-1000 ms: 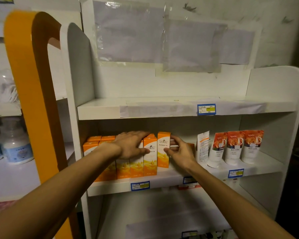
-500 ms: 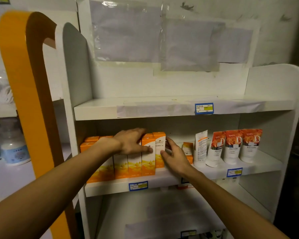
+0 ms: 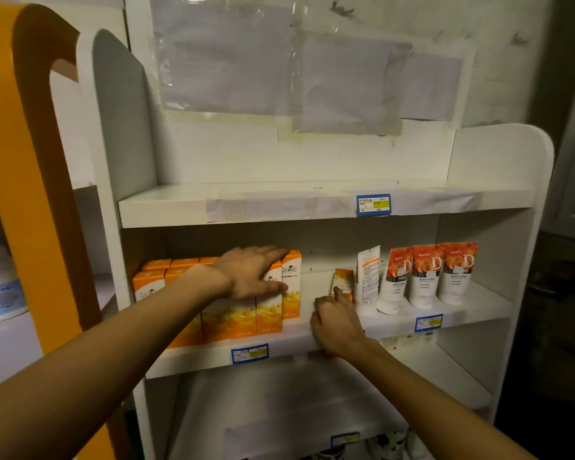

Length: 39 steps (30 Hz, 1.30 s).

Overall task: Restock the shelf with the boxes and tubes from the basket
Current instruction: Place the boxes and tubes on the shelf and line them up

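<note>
Left of centre, your left hand point(image 3: 251, 272) is lying flat and spread across the tops of the orange boxes point(image 3: 273, 310) on the middle shelf point(image 3: 478, 310), bracing rather than gripping. Your right hand point(image 3: 337, 322) is now leaving the row's end box, dropping right, fingertips touching a small orange box point(image 3: 343, 283); whether they pinch it, I cannot tell. Tubes point(image 3: 425, 277) are standing further right. The basket isn't showing.

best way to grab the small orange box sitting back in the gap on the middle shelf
Pinch the small orange box by its two narrow sides near the top, reaching from the front-left. It stands upright; the white tube crowds its right, while open shelf lies to its left. The right hand is already at its base.
</note>
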Tool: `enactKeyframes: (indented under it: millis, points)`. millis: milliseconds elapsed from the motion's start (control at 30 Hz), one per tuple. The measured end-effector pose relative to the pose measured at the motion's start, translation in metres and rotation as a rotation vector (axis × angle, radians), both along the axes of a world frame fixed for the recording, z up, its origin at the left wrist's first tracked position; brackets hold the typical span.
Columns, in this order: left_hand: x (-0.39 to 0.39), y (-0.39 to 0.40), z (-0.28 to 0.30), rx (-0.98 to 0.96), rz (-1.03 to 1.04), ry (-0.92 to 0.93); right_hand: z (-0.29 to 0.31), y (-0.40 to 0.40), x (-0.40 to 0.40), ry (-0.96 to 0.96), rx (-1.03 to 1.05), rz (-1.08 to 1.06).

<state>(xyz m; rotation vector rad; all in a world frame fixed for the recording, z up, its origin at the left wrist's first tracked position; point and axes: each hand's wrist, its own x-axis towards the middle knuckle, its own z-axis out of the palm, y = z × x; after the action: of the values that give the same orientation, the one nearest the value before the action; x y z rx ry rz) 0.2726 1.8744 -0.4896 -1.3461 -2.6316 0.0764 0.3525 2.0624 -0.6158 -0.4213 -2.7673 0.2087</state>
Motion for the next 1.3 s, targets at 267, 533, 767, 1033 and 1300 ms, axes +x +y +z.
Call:
enactKeyframes:
  millis: [267,533,767,1033,1300]
  points:
    - [-0.003,0.001,0.000,0.013,-0.001,-0.010,0.002,0.011,-0.004,0.219,-0.008,-0.042]
    - [-0.002,0.000,-0.001,-0.002,0.007,-0.016,0.002,0.006,-0.012,0.206,0.004,-0.045]
    - [-0.003,0.001,-0.002,0.007,0.014,0.000,0.001,0.002,-0.006,0.312,-0.065,-0.074]
    - [-0.002,0.000,-0.002,0.008,0.010,0.002,0.013,0.002,-0.004,0.326,-0.111,-0.115]
    - [-0.008,0.000,-0.004,0.033,-0.007,-0.008,-0.013,0.002,0.027,0.298,-0.329,-0.122]
